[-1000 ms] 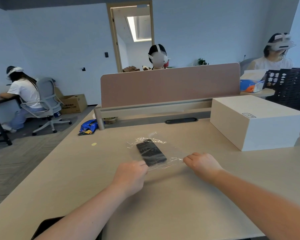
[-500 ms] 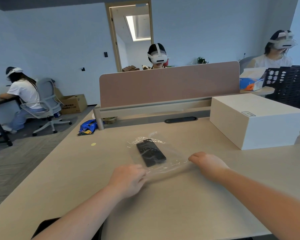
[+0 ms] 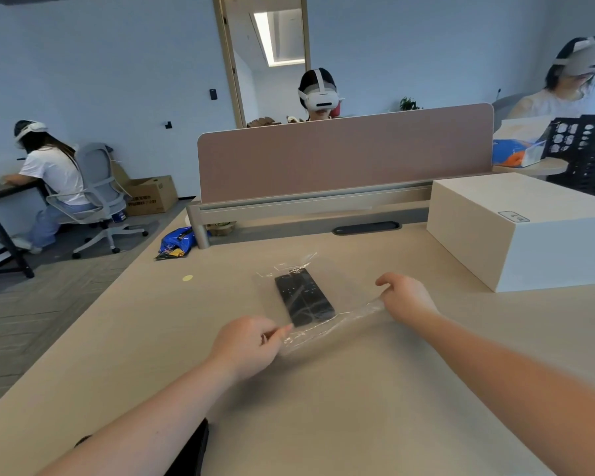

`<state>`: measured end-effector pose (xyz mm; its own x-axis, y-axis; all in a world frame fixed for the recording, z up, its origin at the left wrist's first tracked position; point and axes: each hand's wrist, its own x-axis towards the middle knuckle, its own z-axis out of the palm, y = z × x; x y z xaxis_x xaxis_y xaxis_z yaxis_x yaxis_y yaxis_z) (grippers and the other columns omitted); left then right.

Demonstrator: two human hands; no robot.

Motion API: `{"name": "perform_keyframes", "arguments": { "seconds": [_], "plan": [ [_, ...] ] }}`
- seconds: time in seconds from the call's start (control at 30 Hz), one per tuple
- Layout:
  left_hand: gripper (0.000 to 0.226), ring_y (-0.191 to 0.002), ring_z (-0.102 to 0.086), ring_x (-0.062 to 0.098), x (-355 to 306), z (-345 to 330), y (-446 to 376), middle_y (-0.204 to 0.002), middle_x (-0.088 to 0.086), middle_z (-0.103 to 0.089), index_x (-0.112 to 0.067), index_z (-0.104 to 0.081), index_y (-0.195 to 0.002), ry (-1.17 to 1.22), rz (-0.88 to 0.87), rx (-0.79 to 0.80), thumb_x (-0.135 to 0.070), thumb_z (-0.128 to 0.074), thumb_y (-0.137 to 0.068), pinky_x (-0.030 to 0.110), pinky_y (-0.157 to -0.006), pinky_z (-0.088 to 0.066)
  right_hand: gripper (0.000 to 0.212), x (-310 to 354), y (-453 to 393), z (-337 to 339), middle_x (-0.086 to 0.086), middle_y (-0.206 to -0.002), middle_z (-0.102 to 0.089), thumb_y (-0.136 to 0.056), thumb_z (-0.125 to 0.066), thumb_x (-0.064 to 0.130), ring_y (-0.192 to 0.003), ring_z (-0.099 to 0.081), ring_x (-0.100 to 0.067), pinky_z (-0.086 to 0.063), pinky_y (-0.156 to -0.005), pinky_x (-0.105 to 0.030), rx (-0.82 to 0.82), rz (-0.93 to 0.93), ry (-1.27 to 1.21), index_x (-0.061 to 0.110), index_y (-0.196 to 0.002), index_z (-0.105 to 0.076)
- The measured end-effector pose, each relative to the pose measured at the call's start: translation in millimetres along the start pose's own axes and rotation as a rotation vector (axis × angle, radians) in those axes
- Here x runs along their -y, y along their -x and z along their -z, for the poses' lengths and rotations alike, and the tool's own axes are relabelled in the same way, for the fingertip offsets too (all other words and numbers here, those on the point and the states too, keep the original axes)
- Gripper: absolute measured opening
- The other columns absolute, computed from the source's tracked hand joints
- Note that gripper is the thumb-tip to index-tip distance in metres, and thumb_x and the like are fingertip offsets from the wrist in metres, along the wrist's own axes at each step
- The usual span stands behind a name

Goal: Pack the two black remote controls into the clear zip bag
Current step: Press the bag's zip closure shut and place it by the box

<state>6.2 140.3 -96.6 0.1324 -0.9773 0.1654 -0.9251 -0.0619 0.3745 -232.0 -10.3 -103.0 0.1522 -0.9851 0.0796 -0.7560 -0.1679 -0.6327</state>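
Note:
Two black remote controls (image 3: 303, 297) lie side by side inside the clear zip bag (image 3: 344, 321) on the beige desk (image 3: 358, 407). The bag's near edge is stretched between my hands. My left hand (image 3: 249, 345) pinches the near left corner of the bag. My right hand (image 3: 407, 297) pinches the near right corner, a little farther from me. The bag's far end is crumpled beyond the remotes.
A large white box (image 3: 526, 228) stands on the desk at the right. A pink divider panel (image 3: 344, 156) closes the desk's far edge. A blue snack packet (image 3: 177, 242) and a small yellow dot (image 3: 187, 278) lie at the far left. Several people with headsets sit around.
My hands have moved apart along the bag's near edge, pulling it taut. The right hand went right and farther away; the left drew slightly nearer to me.

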Motion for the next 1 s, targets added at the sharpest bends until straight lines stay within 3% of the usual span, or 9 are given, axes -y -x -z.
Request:
{"name": "perform_keyframes", "arguments": {
  "seconds": [0.1,0.2,0.3,0.37,0.53,0.7,0.83,0.93,1.0],
  "plan": [
    [0.047,-0.063,-0.054,0.028,10,-1,-18,-0.054,0.001,-0.051,-0.014,-0.05,-0.055,-0.004,0.141,-0.113,-0.041,-0.047,-0.093,0.032,-0.056,-0.039,0.042,3,-6,-1,-0.012,-0.114,-0.063,-0.084,-0.041,0.001,-0.089,-0.056,-0.024,-0.049,-0.079,-0.033,-0.017,-0.045,-0.112,0.016,-0.118,-0.061],
    [0.029,-0.089,-0.063,0.03,19,-5,-37,-0.088,0.006,-0.07,-0.014,-0.067,-0.088,0.013,0.274,-0.084,-0.038,-0.051,-0.091,0.033,-0.075,-0.05,0.04,6,-10,1,-0.011,-0.11,-0.068,-0.085,-0.039,0.006,-0.095,-0.06,-0.027,-0.051,-0.085,-0.036,-0.059,-0.051,-0.172,0.019,-0.115,-0.062],
    [0.036,-0.103,-0.06,0.029,22,-10,-52,-0.109,0.006,-0.067,-0.015,-0.056,-0.119,0.09,0.394,-0.075,-0.038,-0.051,-0.091,0.033,-0.085,-0.047,0.036,10,-14,3,-0.009,-0.112,-0.067,-0.09,-0.038,0.02,-0.101,-0.06,-0.03,-0.052,-0.088,-0.037,-0.104,-0.029,-0.061,0.019,-0.117,-0.061],
    [0.045,-0.109,-0.058,0.03,24,-15,-62,-0.118,0.009,-0.063,-0.014,-0.047,-0.128,0.144,0.465,-0.058,-0.039,-0.051,-0.091,0.034,-0.091,-0.046,0.037,11,-20,-1,-0.009,-0.116,-0.066,-0.091,-0.045,0.033,-0.104,-0.061,-0.029,-0.052,-0.09,-0.037,-0.037,-0.041,0.011,0.018,-0.122,-0.058],
    [0.045,-0.096,-0.065,0.032,20,-28,-82,-0.107,0.011,-0.066,-0.016,-0.047,-0.121,0.427,0.63,-0.192,-0.038,-0.06,-0.084,0.039,-0.09,-0.052,0.052,19,-38,-23,-0.011,-0.128,-0.06,-0.092,-0.052,0.045,-0.114,-0.058,-0.028,-0.048,-0.096,-0.038,0.129,-0.077,-0.015,0.012,-0.132,-0.051],
    [0.026,-0.08,-0.057,0.027,15,-46,-97,-0.076,-0.002,-0.056,-0.018,-0.056,-0.114,0.555,0.563,-0.296,-0.015,-0.057,-0.088,0.03,-0.072,-0.043,0.051,38,-60,-48,-0.012,-0.136,-0.052,-0.093,-0.056,0.032,-0.12,-0.052,-0.032,-0.045,-0.097,-0.038,0.213,-0.084,-0.11,0.018,-0.139,-0.04],
    [0.019,-0.094,-0.063,0.029,18,-57,-115,-0.095,0.009,-0.069,-0.012,-0.07,-0.102,0.473,0.51,-0.31,-0.008,-0.058,-0.087,0.027,-0.078,-0.043,0.048,34,-78,-62,-0.01,-0.119,-0.061,-0.089,-0.047,0.005,-0.103,-0.06,-0.031,-0.053,-0.088,-0.038,0.18,-0.052,-0.069,0.026,-0.132,-0.046],
    [0.017,-0.096,-0.064,0.029,13,-64,-133,-0.103,0.013,-0.072,-0.009,-0.072,-0.099,0.458,0.471,-0.311,-0.008,-0.059,-0.088,0.024,-0.077,-0.041,0.043,21,-90,-60,-0.004,-0.091,-0.057,-0.089,-0.046,0.006,-0.083,-0.056,-0.025,-0.049,-0.073,-0.03,0.104,-0.056,-0.101,0.025,-0.127,-0.051],
    [0.017,-0.097,-0.063,0.028,7,-69,-148,-0.103,0.012,-0.072,-0.01,-0.073,-0.099,0.46,0.453,-0.294,-0.009,-0.06,-0.088,0.024,-0.076,-0.039,0.04,9,-100,-53,-0.004,-0.091,-0.057,-0.09,-0.046,0.007,-0.08,-0.055,-0.025,-0.047,-0.069,-0.028,0.064,-0.073,-0.111,0.025,-0.125,-0.053]
  ]
}}
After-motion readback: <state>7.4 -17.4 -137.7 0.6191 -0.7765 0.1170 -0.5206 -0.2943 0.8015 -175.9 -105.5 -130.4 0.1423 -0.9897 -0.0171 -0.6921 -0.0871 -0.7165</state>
